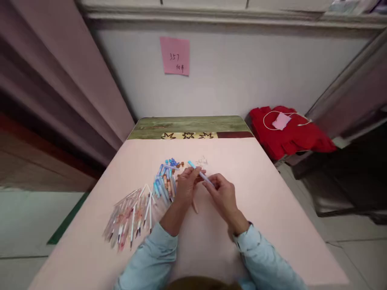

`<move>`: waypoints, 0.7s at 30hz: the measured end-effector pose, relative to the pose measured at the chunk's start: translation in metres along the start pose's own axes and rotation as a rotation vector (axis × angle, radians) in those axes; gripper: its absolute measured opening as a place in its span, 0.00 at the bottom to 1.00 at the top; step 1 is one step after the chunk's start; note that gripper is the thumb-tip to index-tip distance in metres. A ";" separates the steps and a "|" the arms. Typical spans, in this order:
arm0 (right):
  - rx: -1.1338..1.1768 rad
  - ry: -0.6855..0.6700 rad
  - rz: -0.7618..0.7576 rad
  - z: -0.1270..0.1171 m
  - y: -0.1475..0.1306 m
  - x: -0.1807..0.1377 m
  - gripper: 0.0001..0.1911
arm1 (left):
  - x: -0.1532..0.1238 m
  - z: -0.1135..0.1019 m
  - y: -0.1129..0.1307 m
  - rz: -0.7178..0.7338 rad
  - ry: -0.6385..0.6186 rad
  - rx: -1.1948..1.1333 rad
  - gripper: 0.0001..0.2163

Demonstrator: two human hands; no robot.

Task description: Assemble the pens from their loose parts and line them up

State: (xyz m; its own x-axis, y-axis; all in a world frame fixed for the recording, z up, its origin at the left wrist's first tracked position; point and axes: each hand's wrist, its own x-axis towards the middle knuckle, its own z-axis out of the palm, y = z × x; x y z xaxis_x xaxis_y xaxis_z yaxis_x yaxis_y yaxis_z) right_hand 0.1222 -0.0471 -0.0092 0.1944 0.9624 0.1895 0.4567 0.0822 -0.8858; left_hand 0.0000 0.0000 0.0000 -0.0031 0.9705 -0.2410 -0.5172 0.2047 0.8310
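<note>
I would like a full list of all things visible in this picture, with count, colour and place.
pink-covered table: one, pale pink, centre; green patterned far edge
light blue plastic pen: one, held between both hands
blue pen parts pile: many, blue and brown, left of the hands
clear pen tubes and refills pile: many, clear, white and pink, near left
pink paper note: one, on the wall
red cloth: one, right of the table, a pink mask on it
left hand: one, gripping the pen
right hand: one, gripping the pen
</note>
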 end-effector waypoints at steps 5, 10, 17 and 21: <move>-0.058 -0.009 -0.018 0.000 0.000 -0.001 0.14 | 0.001 -0.007 -0.003 0.017 -0.010 0.035 0.10; 0.178 -0.156 0.107 0.001 -0.001 -0.002 0.14 | 0.000 -0.010 0.001 -0.012 -0.096 0.015 0.11; 0.824 -0.455 0.486 -0.001 0.000 0.005 0.21 | -0.001 -0.012 0.007 -0.077 -0.197 0.034 0.14; 0.862 -0.485 0.510 -0.001 -0.001 0.005 0.21 | -0.002 -0.010 0.005 -0.070 -0.178 0.020 0.15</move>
State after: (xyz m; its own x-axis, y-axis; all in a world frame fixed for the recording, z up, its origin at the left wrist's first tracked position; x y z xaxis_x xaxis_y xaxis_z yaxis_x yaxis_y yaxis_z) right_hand 0.1233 -0.0421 -0.0067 -0.2586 0.9184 -0.2996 -0.3724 -0.3809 -0.8463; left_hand -0.0108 -0.0024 0.0001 0.1843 0.9607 -0.2074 -0.4939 0.2729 0.8256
